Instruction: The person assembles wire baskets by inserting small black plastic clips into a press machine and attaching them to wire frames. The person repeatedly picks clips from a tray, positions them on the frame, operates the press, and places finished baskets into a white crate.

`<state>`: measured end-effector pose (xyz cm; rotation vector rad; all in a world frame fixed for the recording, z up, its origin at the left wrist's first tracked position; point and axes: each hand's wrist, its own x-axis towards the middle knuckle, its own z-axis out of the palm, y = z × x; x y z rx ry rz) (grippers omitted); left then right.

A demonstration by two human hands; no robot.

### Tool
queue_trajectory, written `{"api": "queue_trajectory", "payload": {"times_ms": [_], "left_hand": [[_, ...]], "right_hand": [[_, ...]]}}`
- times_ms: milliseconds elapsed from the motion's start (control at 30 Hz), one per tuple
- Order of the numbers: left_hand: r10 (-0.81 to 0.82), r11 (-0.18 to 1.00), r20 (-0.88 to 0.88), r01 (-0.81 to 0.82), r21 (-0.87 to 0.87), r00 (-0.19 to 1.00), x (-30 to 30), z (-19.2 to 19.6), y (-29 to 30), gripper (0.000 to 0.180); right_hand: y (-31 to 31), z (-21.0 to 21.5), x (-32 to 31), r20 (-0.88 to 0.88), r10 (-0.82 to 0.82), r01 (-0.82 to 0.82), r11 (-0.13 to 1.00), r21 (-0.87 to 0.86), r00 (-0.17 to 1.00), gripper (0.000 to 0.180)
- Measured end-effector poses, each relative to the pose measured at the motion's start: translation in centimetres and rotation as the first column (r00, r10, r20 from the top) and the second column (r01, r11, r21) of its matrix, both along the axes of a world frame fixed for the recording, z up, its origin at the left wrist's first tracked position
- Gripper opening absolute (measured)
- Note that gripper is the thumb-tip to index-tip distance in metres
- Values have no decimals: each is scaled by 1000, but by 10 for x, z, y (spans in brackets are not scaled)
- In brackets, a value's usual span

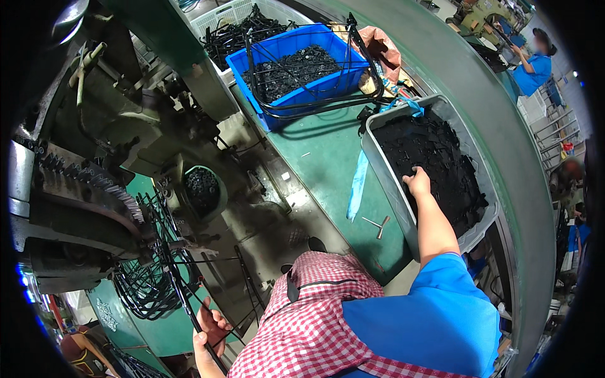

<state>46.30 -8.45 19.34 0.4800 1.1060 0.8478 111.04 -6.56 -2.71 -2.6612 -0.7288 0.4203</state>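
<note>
My right hand point(417, 182) reaches into a grey bin point(382, 169) full of small flat black parts point(441, 170), fingers curled down among them. Whether it grips any is hidden. My left hand point(210, 332) is low at the left, closed around a long thin black rod point(183, 296) that runs up toward a bundle of black wire frames point(148, 277) hanging on the machine. My blue sleeve and a red checked apron fill the lower middle.
A green press machine point(113, 157) stands at the left with a small cup of black washers point(203, 189). A blue crate point(296, 66) of black rings, with a wire frame on it, and a white basket point(230, 16) sit at the back. Another person in blue point(532, 66) works far right.
</note>
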Motion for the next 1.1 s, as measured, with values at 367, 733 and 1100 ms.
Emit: {"api": "queue_trajectory", "payload": {"times_ms": [367,733,1100], "left_hand": [[15,1000,23,-15,6,1000,1,1,-1,98],[-17,999,62,15,38,998,-7,-1,-1,95],[-154,983,131,139,119,979,-27,-19,3,99]], "right_hand": [[13,27,-23,-44,147,-153,963,-222,988,55],[-1,66,-38,-511,11,386,640,664,860,20],[102,173,-329,-752,593,155,746,648,289,10]]}}
